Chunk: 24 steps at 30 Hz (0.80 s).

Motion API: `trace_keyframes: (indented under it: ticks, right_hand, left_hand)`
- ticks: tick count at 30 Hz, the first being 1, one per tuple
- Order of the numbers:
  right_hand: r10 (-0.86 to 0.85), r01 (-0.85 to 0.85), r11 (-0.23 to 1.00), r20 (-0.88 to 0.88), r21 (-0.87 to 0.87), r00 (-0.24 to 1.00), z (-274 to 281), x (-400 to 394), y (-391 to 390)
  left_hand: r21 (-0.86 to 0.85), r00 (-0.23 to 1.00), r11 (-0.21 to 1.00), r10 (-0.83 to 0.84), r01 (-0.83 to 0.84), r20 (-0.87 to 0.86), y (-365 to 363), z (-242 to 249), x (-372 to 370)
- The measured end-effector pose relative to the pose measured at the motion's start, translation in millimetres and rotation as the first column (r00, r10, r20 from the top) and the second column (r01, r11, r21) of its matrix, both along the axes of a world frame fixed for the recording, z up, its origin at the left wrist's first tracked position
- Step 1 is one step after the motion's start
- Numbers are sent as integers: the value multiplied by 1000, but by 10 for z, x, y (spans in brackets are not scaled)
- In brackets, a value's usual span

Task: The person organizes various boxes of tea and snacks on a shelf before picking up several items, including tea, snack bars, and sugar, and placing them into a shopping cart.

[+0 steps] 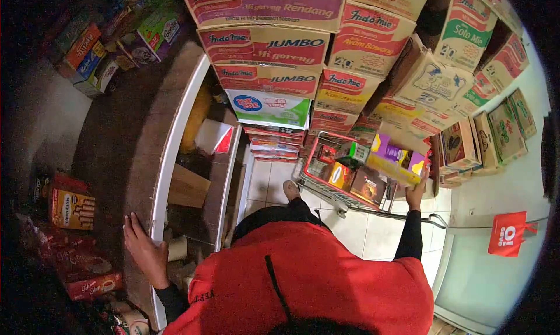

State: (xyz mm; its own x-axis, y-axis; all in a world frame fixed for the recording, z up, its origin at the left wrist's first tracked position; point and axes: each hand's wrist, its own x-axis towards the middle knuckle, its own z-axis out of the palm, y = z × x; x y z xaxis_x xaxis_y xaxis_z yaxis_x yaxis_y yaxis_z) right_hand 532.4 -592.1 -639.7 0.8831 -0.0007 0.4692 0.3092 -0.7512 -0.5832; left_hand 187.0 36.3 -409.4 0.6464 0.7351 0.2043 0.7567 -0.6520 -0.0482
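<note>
My left hand lies flat on the brown shelf top, its fingers stretched out and holding nothing. A chocolatos box stands on the shelf beyond it. My right hand is closed on the near corner of a yellow carton with purple packs showing in it. That carton is tilted over the right end of a red-rimmed wire shopping cart. Inside the cart are a dark brown box, a yellow-orange box and a green-and-black box, among other packs.
Tall stacks of Indomie cartons rise in front, with more cartons to the right. A white-edged shelf unit runs along my left. On the right, a red bag hangs against a pale glass panel. Light tiles cover the floor.
</note>
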Motion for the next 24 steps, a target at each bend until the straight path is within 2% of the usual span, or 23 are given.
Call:
trace_keyframes:
  ticks: [1,2,3,5,8,9,10,12,13,14,15,16,18,19,20,22,23,24]
  right_hand:
    - [-19,34,982,-80,187,997,-36,10,4]
    - [-13,28,982,-80,188,997,-75,58,15]
    - [-57,66,996,-159,54,986,-116,123,35]
    - [-107,90,992,-229,-83,968,-151,241,158]
    - [-420,290,889,-377,-354,826,-169,473,492]
    - [-460,382,818,-91,-429,883,-431,606,454]
    - [-454,380,822,-86,-424,887,-181,665,671]
    - [-363,333,613,119,-717,924,409,772,1099]
    - [-280,356,556,234,-751,931,557,780,1195]
    - [-351,202,559,-9,-804,936,118,1035,870]
    - [-423,31,572,-263,-819,867,-276,1275,579]
    - [-480,-122,594,-472,-795,739,-691,1520,273]
    - [-409,-124,554,-399,-823,820,-562,1380,354]
    - [-327,-122,509,-323,-852,888,-443,1287,416]
    - [-241,-46,532,-203,-846,949,-417,1264,397]
    - [-148,-101,571,-223,-815,964,111,1130,711]
    - [-234,-141,601,-341,-787,910,-76,1285,645]
    - [-192,-153,616,-335,-773,922,-121,1446,910]
  left_hand:
    - [1,1000,1000,7,-7,1,2,-2,2]
    - [0,1000,1000,14,-14,1,2,1,11]
    - [-1,1000,1000,19,-19,3,-2,3,26]
    - [-8,1000,1000,29,-29,-8,-48,53,49]
    - [-8,999,999,44,-44,-22,-46,64,64]
    - [-5,999,999,46,-46,-27,-41,59,63]
    - [-2,998,999,53,-53,-20,-32,66,70]
    - [-26,999,999,29,-30,-12,-27,74,56]
    - [-24,999,999,34,-34,-18,-20,46,44]
    - [-11,1000,1000,9,-9,-5,-1,13,19]
    - [3,1000,1000,-18,18,10,21,4,2]
    - [8,1000,1000,-20,20,5,31,9,6]
    - [-41,996,996,77,-78,-33,26,6,31]
    - [-39,996,995,88,-90,-28,21,5,33]
    - [-27,998,998,57,-58,-27,16,10,27]
    - [-5,998,998,57,-57,-11,-19,31,38]
    - [-59,994,994,90,-94,-66,-26,79,69]
    - [-107,985,984,127,-139,-117,-27,150,104]
